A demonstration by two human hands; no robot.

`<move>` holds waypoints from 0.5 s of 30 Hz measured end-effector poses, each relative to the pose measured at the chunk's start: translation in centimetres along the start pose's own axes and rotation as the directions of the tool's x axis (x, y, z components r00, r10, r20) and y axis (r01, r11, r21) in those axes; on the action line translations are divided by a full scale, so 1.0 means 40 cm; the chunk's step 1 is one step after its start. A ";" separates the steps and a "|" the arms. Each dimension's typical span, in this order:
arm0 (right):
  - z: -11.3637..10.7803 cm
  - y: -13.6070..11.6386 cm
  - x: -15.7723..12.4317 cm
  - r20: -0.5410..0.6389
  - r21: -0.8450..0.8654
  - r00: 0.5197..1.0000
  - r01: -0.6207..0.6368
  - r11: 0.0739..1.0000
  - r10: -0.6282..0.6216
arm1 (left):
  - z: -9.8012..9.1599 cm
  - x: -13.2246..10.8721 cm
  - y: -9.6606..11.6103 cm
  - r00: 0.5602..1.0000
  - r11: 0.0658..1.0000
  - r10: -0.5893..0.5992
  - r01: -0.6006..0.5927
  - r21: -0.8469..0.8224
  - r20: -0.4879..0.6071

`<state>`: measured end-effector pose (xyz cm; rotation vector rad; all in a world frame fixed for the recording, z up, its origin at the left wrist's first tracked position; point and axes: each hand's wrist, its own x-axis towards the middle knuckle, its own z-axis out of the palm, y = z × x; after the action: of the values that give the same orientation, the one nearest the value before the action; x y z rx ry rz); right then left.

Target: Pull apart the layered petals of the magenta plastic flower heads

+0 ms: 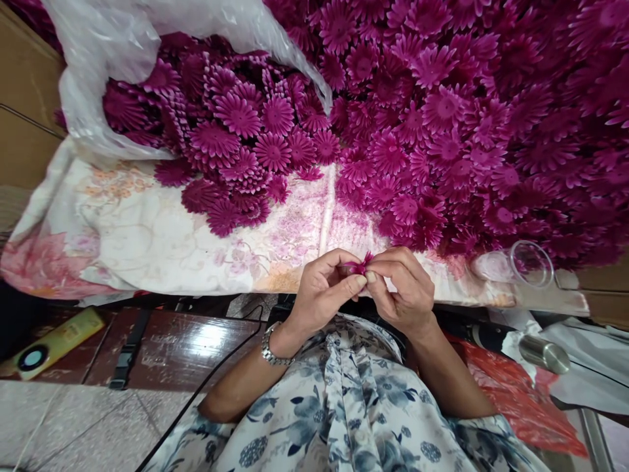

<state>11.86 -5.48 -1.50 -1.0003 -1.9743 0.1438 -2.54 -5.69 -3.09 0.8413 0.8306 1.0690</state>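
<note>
Between my hands, just over the table's near edge, is a small magenta artificial flower (362, 265), partly hidden by my fingers. My left hand (327, 282), with a metal watch on the wrist, pinches its left side with thumb and forefinger. From the other side my right hand (400, 285) pinches it too, and the two thumbs nearly touch. Beyond my hands lies a big heap of magenta flower heads (442, 131), many with layered petals. Stacked flower heads (240, 118) spill out of a clear plastic bag (108, 52) at the left.
A floral cloth (162, 242) covers the table. A clear plastic cup (521, 263) lies on its side at the right edge. Below are a yellow object with a round dark lens (59, 344), a metal cylinder (544, 354), a red plastic bag (515, 400) and a black cable (211, 377).
</note>
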 end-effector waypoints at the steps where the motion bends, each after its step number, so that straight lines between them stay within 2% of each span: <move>1: 0.000 0.001 -0.001 0.004 0.001 1.000 0.003 1.000 -0.003 | -0.001 0.000 -0.001 1.000 1.000 0.004 -0.004 0.002 -0.012; 8: 0.004 0.003 -0.005 0.009 0.012 1.000 -0.019 1.000 0.019 | -0.012 -0.006 -0.011 1.000 1.000 0.020 -0.020 -0.021 -0.023; 15: 0.001 -0.002 -0.001 0.011 -0.013 1.000 -0.018 1.000 0.018 | -0.005 -0.006 0.008 0.998 0.995 0.052 -0.054 0.081 0.019</move>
<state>11.82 -5.56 -1.51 -1.0277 -1.9790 0.1468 -2.91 -5.80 -2.89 0.9448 0.8461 1.0785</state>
